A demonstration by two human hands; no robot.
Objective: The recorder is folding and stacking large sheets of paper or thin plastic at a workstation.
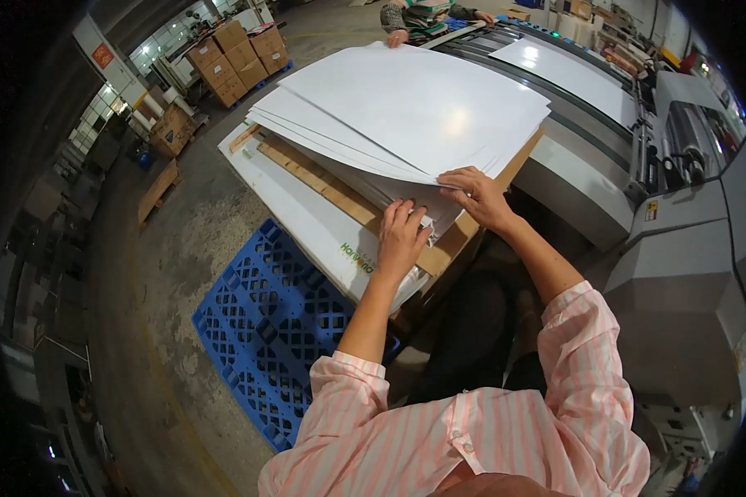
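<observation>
A stack of large glossy white sheets [423, 91] lies ahead of me, its top layers lifted and bowed at the near corner. My right hand [481, 199] pinches that corner, thumb below and fingers on top. Beneath the raised sheets, my left hand [403, 236] rests with its fingers spread and bent over the near edge of the lower pile. What lies under its fingertips is partly hidden. A wooden strip [323, 186] runs along the pile's left side, on top of a white wrapped stack [282, 199].
A blue plastic pallet [265, 331] lies on the floor at left. To the right stands a large grey machine [688, 273] with another white sheet [568, 74] on its bed. Across the stack, another person's hand [397, 38] touches the far edge. Cardboard boxes [239, 58] stand farther back.
</observation>
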